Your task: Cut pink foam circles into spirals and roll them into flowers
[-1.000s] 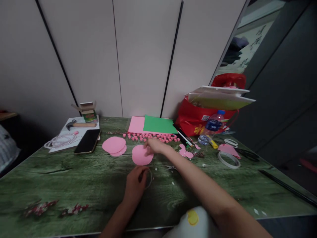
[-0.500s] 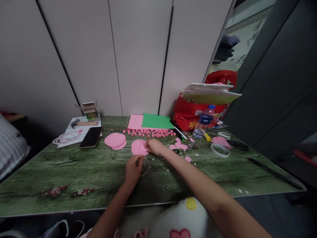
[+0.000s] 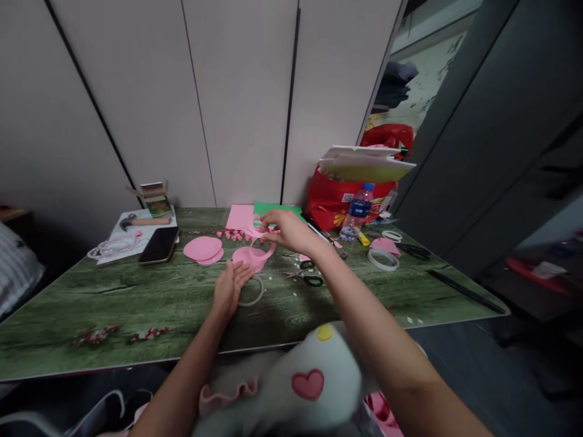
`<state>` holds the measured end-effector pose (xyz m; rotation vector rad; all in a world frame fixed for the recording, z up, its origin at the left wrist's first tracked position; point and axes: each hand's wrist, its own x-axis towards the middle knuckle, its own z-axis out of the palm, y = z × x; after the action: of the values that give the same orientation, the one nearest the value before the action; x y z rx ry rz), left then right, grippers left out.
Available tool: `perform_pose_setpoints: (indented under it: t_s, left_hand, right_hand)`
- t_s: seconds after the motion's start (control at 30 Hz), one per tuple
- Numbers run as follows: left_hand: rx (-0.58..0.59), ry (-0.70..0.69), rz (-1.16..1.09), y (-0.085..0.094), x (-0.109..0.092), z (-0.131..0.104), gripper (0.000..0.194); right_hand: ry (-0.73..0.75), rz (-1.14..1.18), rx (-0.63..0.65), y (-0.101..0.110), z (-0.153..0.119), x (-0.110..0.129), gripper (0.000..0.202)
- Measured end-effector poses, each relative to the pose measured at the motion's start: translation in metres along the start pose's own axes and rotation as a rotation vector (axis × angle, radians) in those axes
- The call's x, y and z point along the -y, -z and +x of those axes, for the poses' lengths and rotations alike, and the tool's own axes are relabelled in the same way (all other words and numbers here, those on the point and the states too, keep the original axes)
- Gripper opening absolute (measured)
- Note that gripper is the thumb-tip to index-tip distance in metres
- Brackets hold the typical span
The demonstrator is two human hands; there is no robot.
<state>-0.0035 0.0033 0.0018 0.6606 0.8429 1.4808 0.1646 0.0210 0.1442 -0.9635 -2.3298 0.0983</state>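
Note:
My right hand (image 3: pixel 291 232) is raised over the middle of the table, thumb and fingers pinched on a curling pink paper spiral (image 3: pixel 269 252). The spiral hangs in loops above a pink paper disc (image 3: pixel 243 256) lying on the table. Close to that disc, my left hand (image 3: pixel 229 285) is open, palm turned up and fingers stretched out, with nothing in it. A thin pale ring (image 3: pixel 253 302) lies flat just right of my left hand. Scissors with black handles (image 3: pixel 312 280) rest right of the ring. Further left are overlapping pink paper ovals (image 3: pixel 203 248).
A phone (image 3: pixel 159 245), a hammer (image 3: pixel 152 222) and a small open box (image 3: pixel 157 206) are at the left. Small pink pieces (image 3: pixel 234 235) lie before pink and green sheets (image 3: pixel 239 217). A bottle (image 3: pixel 358 212), red bag (image 3: pixel 325 200) and tape roll (image 3: pixel 383 260) stand right.
My right hand has risen from the paper disc, lifting the pink spiral. My left hand has opened and moved slightly left, away from the ring. The view has shifted.

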Motion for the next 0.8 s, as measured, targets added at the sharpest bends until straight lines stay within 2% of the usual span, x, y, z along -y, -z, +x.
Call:
perform_pose_setpoints:
  t_s: [0.07, 0.17, 0.23, 0.33, 0.4, 0.47, 0.57, 0.63, 0.7, 0.8]
  left_hand:
    - [0.081, 0.11, -0.068, 0.001, -0.001, -0.001, 0.051]
    - [0.225, 0.246, -0.133, 0.0, -0.002, -0.003, 0.064]
    - [0.289, 0.259, -0.157, -0.002, -0.002, -0.004, 0.066]
    - [0.33, 0.226, -0.161, -0.005, -0.003, -0.004, 0.057]
    - [0.308, 0.207, -0.14, -0.008, -0.004, -0.004, 0.051]
    - [0.25, 0.187, -0.111, -0.01, -0.003, -0.004, 0.046]
    - [0.157, 0.156, -0.013, -0.012, -0.001, -0.006, 0.034]
    - [0.141, 0.136, 0.081, -0.013, 0.002, -0.007, 0.029]
    - [0.147, 0.104, 0.168, -0.012, 0.004, -0.009, 0.031]
    - [0.136, 0.016, 0.279, -0.011, 0.006, -0.01, 0.036]
  right_hand:
    - [0.02, 0.067, -0.06, 0.004, -0.009, 0.006, 0.012]
    - [0.023, 0.176, -0.093, -0.004, -0.023, 0.006, 0.011]
    - [0.021, 0.225, -0.027, -0.016, -0.031, 0.0, 0.01]
    - [-0.019, 0.286, 0.05, -0.042, -0.04, -0.011, 0.011]
    - [-0.041, 0.407, 0.042, -0.061, -0.044, -0.02, 0.015]
    - [-0.123, 0.593, -0.028, -0.079, -0.046, -0.027, 0.017]
    - [-0.346, 0.798, -0.239, -0.098, -0.046, -0.036, 0.018]
    - [-0.497, 0.888, -0.326, -0.104, -0.046, -0.041, 0.021]
    - [-0.639, 1.024, -0.299, -0.106, -0.047, -0.044, 0.026]
    - [-0.767, 1.201, -0.126, -0.107, -0.051, -0.046, 0.033]
